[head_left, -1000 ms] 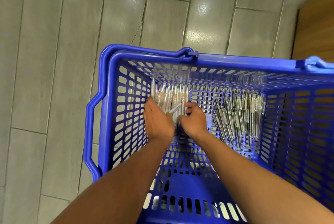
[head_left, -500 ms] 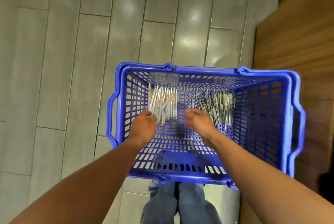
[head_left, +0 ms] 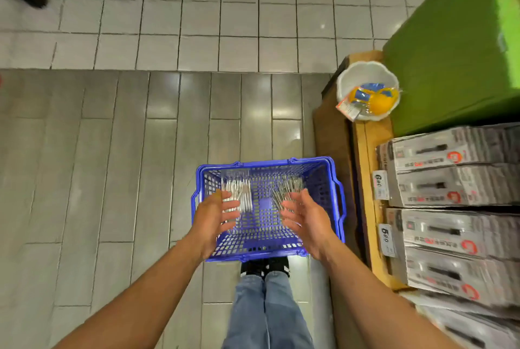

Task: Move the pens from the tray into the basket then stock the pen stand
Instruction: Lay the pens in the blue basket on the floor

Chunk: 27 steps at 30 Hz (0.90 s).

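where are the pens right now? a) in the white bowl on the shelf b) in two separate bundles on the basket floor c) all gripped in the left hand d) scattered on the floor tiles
b: two bundles of pens, one at the left and one at the right, lie apart inside the blue basket, while the left hand and right hand are open and hold nothing.

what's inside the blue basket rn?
Two bundles of pens lie on the floor of the blue basket: the left bundle and the right bundle. The open left hand and right hand cover their near ends.
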Motion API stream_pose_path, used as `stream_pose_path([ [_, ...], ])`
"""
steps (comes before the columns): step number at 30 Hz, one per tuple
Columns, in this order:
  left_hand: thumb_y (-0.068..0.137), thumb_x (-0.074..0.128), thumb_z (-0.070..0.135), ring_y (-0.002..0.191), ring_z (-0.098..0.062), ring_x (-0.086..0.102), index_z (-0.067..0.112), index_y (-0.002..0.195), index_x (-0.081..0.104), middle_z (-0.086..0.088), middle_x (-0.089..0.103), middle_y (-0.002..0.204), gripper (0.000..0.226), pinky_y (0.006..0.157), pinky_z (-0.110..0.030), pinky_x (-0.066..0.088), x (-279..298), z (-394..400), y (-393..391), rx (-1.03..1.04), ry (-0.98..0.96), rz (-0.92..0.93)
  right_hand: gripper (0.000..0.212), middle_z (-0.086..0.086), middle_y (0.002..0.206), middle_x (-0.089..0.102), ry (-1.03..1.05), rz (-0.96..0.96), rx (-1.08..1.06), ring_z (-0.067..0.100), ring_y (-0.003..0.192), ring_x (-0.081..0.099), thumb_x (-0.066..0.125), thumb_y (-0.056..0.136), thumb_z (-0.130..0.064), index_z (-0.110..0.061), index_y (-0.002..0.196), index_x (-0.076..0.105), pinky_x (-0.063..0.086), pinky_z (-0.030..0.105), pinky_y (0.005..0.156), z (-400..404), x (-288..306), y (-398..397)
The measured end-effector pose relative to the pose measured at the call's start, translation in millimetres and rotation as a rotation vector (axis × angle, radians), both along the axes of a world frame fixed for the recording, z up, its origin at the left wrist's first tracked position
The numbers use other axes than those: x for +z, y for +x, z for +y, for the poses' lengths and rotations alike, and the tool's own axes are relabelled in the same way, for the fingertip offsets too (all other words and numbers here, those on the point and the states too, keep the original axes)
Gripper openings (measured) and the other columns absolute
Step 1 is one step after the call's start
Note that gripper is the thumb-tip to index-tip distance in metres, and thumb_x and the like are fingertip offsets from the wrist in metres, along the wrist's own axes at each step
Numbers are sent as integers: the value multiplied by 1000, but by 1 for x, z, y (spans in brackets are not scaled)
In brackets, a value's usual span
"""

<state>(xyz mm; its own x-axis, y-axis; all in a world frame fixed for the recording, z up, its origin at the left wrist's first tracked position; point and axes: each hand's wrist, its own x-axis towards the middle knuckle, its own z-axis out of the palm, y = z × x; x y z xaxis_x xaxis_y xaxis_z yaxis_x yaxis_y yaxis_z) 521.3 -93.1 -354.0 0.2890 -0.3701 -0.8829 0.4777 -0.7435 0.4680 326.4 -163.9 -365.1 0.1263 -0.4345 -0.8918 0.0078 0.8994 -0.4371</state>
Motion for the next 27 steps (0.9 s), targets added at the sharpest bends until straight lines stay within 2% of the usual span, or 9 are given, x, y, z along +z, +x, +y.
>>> stream_pose_path([
  [4, 106, 35, 36, 88, -19, 70, 19, 106, 65, -1, 76, 98, 34, 70, -29, 54, 105, -10, -11, -36, -123, 22, 36, 6, 95, 70, -77, -50, -136, 16, 73, 63, 42, 100, -42, -15, 111, 63, 49, 26, 64, 4, 101, -27],
  [7, 106, 35, 35, 94, -20, 70, 20, 110, 65, -3, 75, 105, 33, 70, -28, 53, 173, -15, -32, -150, -178, 58, 35, 7, 92, 70, -138, -59, -250, 16, 71, 63, 43, 100, -42, -14, 109, 62, 46, 27, 65, 18, 171, -57],
  [10, 105, 36, 35, 92, -19, 72, 20, 112, 64, -3, 75, 107, 32, 76, -32, 53, 225, -17, -66, -248, -249, 110, 38, 6, 95, 71, -224, -57, -345, 14, 70, 65, 40, 100, -44, -14, 112, 60, 49, 26, 67, 42, 230, -99],
  [13, 104, 37, 37, 84, -17, 73, 20, 111, 64, -4, 75, 105, 32, 75, -31, 52, 265, -17, -109, -337, -323, 178, 38, 10, 99, 69, -314, -51, -494, 17, 73, 65, 38, 101, -41, -13, 113, 60, 51, 28, 69, 75, 279, -146],
  [17, 105, 35, 38, 83, -18, 67, 19, 106, 62, -4, 73, 102, 34, 73, -31, 49, 306, -10, -183, -534, -375, 241, 40, 9, 97, 72, -390, -35, -685, 14, 70, 66, 38, 102, -38, -9, 115, 61, 50, 30, 74, 128, 328, -208],
  [20, 105, 37, 36, 79, -13, 70, 19, 111, 63, 1, 77, 97, 31, 73, -30, 51, 327, 1, -243, -724, -409, 267, 38, 11, 97, 71, -421, 3, -820, 18, 74, 64, 40, 102, -37, -8, 112, 62, 50, 32, 74, 172, 352, -252],
  [24, 102, 44, 29, 81, -16, 68, 17, 111, 64, -4, 75, 101, 25, 70, -29, 54, 349, 20, -323, -885, -418, 292, 34, 19, 107, 68, -460, 38, -968, 25, 82, 64, 40, 103, -31, -5, 117, 58, 51, 37, 81, 226, 367, -312],
  [27, 102, 45, 25, 80, -17, 70, 14, 113, 64, -6, 76, 103, 25, 67, -30, 56, 357, 37, -376, -977, -431, 319, 33, 16, 106, 70, -498, 55, -1031, 22, 83, 67, 44, 102, -33, -8, 115, 61, 53, 36, 81, 262, 371, -353],
])
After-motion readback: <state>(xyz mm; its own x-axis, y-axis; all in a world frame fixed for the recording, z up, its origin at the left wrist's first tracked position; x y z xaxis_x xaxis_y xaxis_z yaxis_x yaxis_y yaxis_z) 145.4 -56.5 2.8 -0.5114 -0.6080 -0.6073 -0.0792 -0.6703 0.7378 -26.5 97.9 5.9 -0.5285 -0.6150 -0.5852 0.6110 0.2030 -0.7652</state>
